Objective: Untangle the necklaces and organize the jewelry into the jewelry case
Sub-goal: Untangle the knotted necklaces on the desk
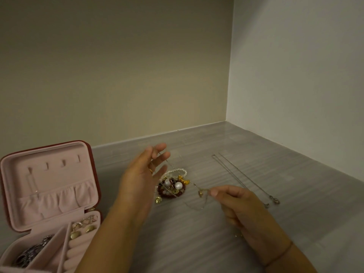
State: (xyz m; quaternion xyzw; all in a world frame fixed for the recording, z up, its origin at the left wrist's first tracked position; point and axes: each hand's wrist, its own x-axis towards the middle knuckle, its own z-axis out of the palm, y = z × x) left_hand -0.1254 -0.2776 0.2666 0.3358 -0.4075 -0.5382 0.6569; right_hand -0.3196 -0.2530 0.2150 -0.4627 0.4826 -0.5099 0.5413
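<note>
The pink-lined jewelry case [49,174] is cut off at lower left. Blur hides whether our splayed left hand [145,172] pinches the thin gold necklace [195,185]; we cannot tell. It runs taut over the beaded jewelry pile [173,187] to our right hand [234,201], which pinches it beside the pendant [200,193].
</note>
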